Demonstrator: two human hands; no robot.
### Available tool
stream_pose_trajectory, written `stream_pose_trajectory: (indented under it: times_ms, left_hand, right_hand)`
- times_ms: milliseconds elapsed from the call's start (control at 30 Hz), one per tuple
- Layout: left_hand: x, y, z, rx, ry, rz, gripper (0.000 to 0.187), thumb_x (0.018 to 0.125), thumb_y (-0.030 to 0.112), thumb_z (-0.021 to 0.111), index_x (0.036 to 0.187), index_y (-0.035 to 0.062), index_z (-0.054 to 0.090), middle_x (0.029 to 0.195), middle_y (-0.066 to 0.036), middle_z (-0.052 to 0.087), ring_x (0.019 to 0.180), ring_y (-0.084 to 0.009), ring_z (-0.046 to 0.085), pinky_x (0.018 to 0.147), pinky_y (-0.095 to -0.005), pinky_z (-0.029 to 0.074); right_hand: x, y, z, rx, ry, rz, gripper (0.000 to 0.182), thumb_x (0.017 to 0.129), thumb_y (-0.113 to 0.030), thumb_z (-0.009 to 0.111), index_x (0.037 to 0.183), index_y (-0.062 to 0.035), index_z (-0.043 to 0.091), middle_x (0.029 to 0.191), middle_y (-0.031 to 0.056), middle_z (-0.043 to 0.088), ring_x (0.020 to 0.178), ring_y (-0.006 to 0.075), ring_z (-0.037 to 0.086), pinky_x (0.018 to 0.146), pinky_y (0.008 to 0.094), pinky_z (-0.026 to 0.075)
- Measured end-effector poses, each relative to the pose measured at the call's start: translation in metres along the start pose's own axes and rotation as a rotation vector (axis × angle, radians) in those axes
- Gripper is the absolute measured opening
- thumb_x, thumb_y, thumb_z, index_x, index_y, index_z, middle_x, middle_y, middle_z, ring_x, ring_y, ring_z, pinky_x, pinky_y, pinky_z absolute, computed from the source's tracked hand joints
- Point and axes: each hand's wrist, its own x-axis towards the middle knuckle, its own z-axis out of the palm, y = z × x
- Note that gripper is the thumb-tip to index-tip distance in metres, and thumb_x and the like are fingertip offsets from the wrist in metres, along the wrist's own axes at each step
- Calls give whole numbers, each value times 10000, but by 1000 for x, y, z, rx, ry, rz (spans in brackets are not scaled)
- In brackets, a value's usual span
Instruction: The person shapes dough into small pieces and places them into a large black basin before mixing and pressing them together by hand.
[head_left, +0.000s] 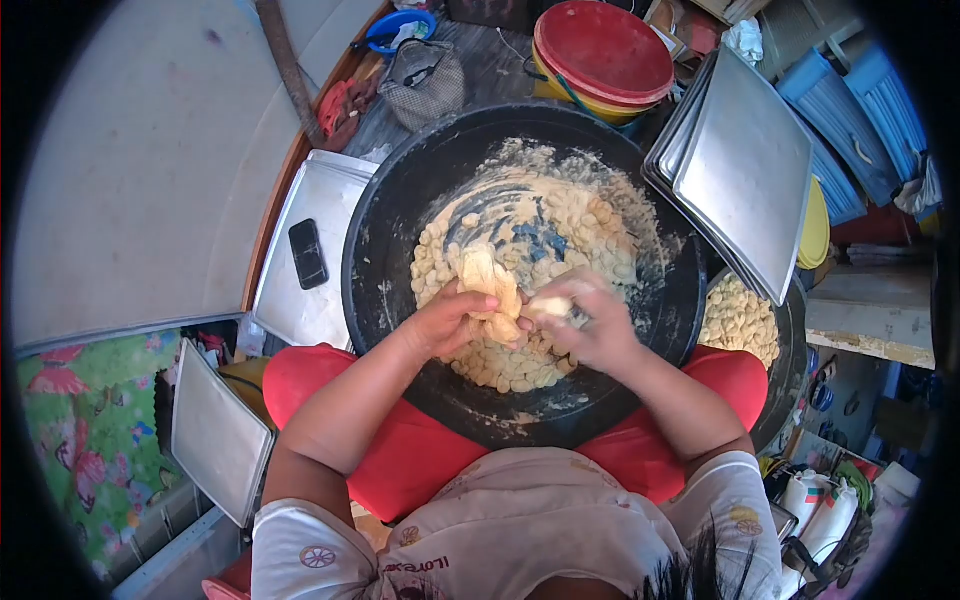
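A long, pale yellow lump of dough (pixel 488 283) is gripped in my left hand (pixel 445 320), its upper part sticking out above the thumb. My right hand (pixel 600 325), smeared by motion, is closed on a smaller piece of dough (pixel 552 306) just beside it. Both hands are above a wide black tub (pixel 362 265) that sits between my knees. Many small, rounded dough pieces (pixel 505 368) lie in the tub, dusted with flour. Streaks of loose flour (pixel 530 155) cover part of its bottom, where dark plastic shows through.
Metal trays (pixel 750 165) lean over the tub's right rim. Behind them, a second tub holds more dough pieces (pixel 738 320). A phone (pixel 308 254) lies on a tray (pixel 320 190) at left. Red-lidded buckets (pixel 605 50) stand behind the tub, near a mesh basket (pixel 422 85).
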Motion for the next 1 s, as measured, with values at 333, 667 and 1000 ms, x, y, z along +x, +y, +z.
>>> stream_pose_trajectory:
  times_ms: [333, 667, 1000]
  left_hand:
    - [0, 0, 12, -31, 8, -88, 535, 832, 190, 569, 1297, 8, 378, 1230, -158, 504, 1140, -285, 506, 921, -465, 443]
    - [3, 1, 9, 225, 53, 111, 505, 814, 77, 568, 1282, 43, 381, 1231, -166, 512, 1133, -276, 506, 998, -419, 373]
    - [4, 1, 13, 225, 118, 124, 533, 812, 45, 581, 1292, 77, 352, 1178, -143, 530, 1102, -255, 527, 925, -398, 439]
  right_hand:
    - [-1, -5, 13, -328, -183, -227, 369, 702, -204, 740, 1011, -67, 590, 997, 82, 528, 948, 288, 529, 813, 365, 427]
    - [-10, 1, 4, -5, -148, -221, 230, 715, -104, 698, 933, -84, 628, 887, 98, 553, 806, 255, 587, 626, 320, 469]
    - [-2, 2, 26, 18, -36, 226, 609, 745, -194, 721, 1247, -39, 414, 1027, 150, 552, 976, 286, 555, 856, 363, 443]
